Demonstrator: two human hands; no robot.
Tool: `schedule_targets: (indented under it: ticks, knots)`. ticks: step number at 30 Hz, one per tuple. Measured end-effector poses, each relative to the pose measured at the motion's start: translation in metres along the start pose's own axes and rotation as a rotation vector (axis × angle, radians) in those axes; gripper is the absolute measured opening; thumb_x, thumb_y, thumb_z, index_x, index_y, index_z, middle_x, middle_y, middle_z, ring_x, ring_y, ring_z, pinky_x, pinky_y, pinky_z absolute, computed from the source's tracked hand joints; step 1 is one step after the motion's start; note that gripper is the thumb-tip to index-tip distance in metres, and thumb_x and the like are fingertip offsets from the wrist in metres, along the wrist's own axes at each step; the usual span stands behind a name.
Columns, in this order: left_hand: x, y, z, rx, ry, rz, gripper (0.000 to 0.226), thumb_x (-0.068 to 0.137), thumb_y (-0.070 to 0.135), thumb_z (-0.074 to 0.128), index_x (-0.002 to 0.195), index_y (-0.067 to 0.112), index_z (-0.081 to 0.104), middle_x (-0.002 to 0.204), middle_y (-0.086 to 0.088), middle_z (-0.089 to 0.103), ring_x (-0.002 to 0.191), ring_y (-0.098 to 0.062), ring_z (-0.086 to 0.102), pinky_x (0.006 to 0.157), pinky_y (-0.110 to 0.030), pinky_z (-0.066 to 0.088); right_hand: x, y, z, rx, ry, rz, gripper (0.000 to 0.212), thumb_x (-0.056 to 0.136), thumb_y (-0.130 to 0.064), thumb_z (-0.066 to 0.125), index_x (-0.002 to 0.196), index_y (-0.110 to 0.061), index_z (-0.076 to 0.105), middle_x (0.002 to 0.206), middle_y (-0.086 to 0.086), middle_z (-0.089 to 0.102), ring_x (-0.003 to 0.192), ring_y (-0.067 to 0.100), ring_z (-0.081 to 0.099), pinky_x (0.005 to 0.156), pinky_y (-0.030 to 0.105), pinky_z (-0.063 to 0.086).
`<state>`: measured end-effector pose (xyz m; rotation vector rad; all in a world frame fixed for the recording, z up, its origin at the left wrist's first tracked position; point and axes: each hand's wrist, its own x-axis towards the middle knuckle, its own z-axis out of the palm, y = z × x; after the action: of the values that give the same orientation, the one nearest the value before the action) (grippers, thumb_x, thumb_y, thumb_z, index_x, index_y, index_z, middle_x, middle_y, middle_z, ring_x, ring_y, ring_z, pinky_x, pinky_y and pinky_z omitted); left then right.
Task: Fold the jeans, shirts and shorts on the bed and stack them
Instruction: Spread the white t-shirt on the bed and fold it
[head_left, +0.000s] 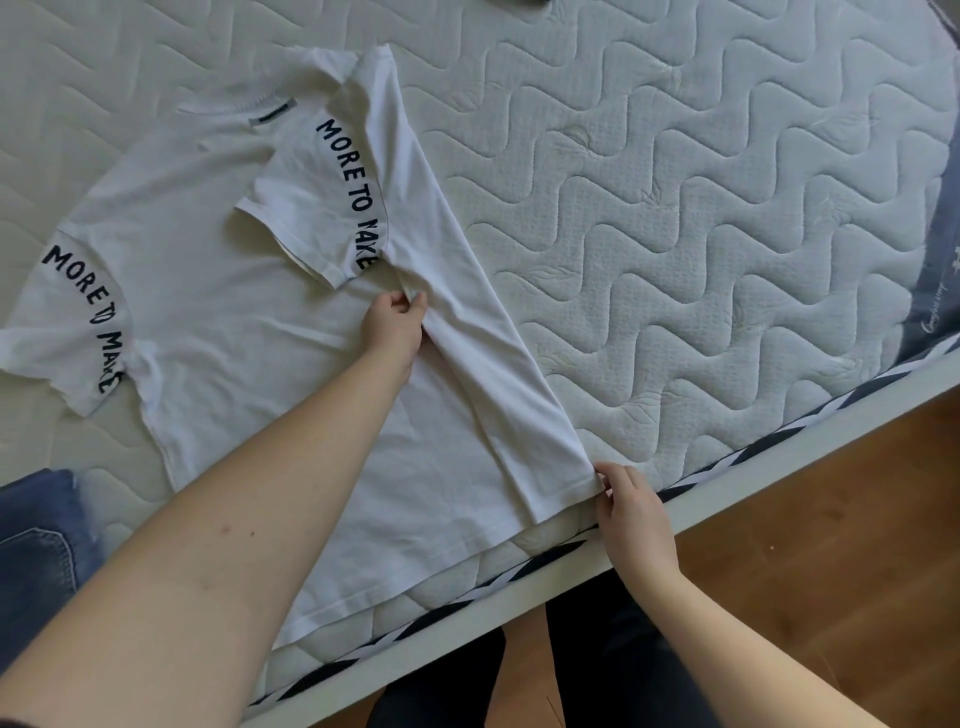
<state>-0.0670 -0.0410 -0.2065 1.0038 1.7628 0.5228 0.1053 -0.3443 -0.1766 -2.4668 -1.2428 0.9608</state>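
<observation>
Spanning most of the frame, a bare quilted mattress (675, 208) with a wavy stitched pattern sits in a white bed frame (779, 457), its striped edging running diagonally from lower left to right; wooden flooring (831, 519) fills the lower right corner

Across the left and centre of the mattress lies a white T-shirt (218, 312), back upward with its collar toward the upper left and its hem toward the bottom edge of the bed, where it overhangs the mattress border slightly. One side panel has been turned inward along a long fold running from the upper centre down to the lower right, so that sleeve rests on top of the body; both sleeves carry the dark lettering "MORE TO MAKE"

At the left edge of the frame, low down, a piece of blue jeans (36, 540) rests on the mattress, well apart from the fold being made

A person's bare forearms reach in from the bottom of the frame, dark trousers (597, 649) visible below between them

The left hand (393, 327), at mid-frame, has its fingers curled and pinches a small gather of cloth along the inner edge of the folded panel, just below the turned-in sleeve. The right hand (631, 512), at the lower right by the bed's edge, pinches the hem corner of the same panel between thumb and fingertips

At the very top edge, a sliver of a dark object (519, 2) cannot be identified
</observation>
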Motion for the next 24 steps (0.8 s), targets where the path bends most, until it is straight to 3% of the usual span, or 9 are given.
schedule_targets:
  ticks: [4, 7, 11, 15, 17, 20, 24]
  knots:
    - [0.015, 0.011, 0.001, -0.125, -0.022, -0.043, 0.027, 0.089, 0.023, 0.07, 0.111, 0.014, 0.06, 0.105, -0.002, 0.066, 0.096, -0.017, 0.063, 0.085, -0.03, 0.052, 0.002, 0.001, 0.001, -0.003, -0.006, 0.003, 0.04, 0.086, 0.003, 0.055, 0.121, -0.015, 0.063, 0.11, 0.002, 0.063, 0.096, 0.024, 0.06, 0.08, 0.038, 0.047]
    - [0.02, 0.009, -0.001, -0.048, 0.025, -0.082, 0.011, 0.091, 0.022, 0.065, 0.097, 0.013, 0.065, 0.091, -0.004, 0.067, 0.086, -0.024, 0.063, 0.078, -0.034, 0.054, 0.003, 0.0, 0.001, -0.029, 0.003, 0.007, 0.039, 0.085, 0.003, 0.056, 0.12, -0.015, 0.063, 0.109, 0.002, 0.064, 0.093, 0.026, 0.06, 0.08, 0.038, 0.045]
    - [0.019, -0.002, -0.009, 0.22, 0.082, 0.011, 0.022, 0.089, 0.019, 0.053, 0.068, 0.013, 0.053, 0.069, -0.006, 0.056, 0.073, -0.028, 0.053, 0.063, -0.032, 0.045, 0.004, 0.0, 0.002, -0.042, -0.013, 0.026, 0.038, 0.087, -0.004, 0.059, 0.122, -0.018, 0.061, 0.111, 0.0, 0.063, 0.093, 0.025, 0.059, 0.083, 0.038, 0.044]
    - [0.017, -0.002, -0.011, 0.152, 0.059, -0.074, 0.015, 0.093, 0.022, 0.049, 0.087, 0.014, 0.061, 0.099, -0.015, 0.068, 0.092, -0.037, 0.066, 0.081, -0.045, 0.058, 0.004, -0.001, 0.002, 0.026, -0.053, -0.018, 0.043, 0.084, -0.011, 0.066, 0.125, -0.022, 0.056, 0.103, -0.009, 0.056, 0.089, 0.014, 0.054, 0.081, 0.031, 0.042]
    - [0.01, 0.001, -0.007, -0.014, -0.065, -0.167, 0.022, 0.095, 0.03, 0.053, 0.087, 0.012, 0.063, 0.103, -0.015, 0.068, 0.094, -0.033, 0.067, 0.079, -0.045, 0.059, 0.004, 0.0, 0.001, 0.074, -0.073, -0.014, 0.044, 0.085, -0.013, 0.067, 0.126, -0.024, 0.055, 0.102, -0.015, 0.053, 0.087, 0.007, 0.05, 0.082, 0.029, 0.042]
    - [-0.023, 0.002, 0.0, -0.186, -0.378, -0.241, 0.025, 0.094, 0.036, 0.063, 0.095, 0.011, 0.065, 0.103, -0.009, 0.07, 0.092, -0.023, 0.069, 0.065, -0.03, 0.059, 0.005, 0.002, 0.003, 0.157, -0.061, 0.035, 0.037, 0.087, -0.019, 0.065, 0.122, -0.029, 0.056, 0.1, -0.024, 0.052, 0.088, 0.001, 0.05, 0.082, 0.028, 0.044]
    - [-0.08, -0.029, 0.011, -0.087, -0.593, -0.274, 0.022, 0.088, 0.014, 0.07, 0.107, 0.002, 0.065, 0.108, -0.015, 0.07, 0.089, -0.022, 0.069, 0.075, -0.032, 0.059, 0.008, -0.005, 0.004, 0.257, -0.031, 0.137, 0.025, 0.089, -0.021, 0.058, 0.11, -0.035, 0.059, 0.099, -0.018, 0.059, 0.09, 0.004, 0.055, 0.078, 0.031, 0.048]
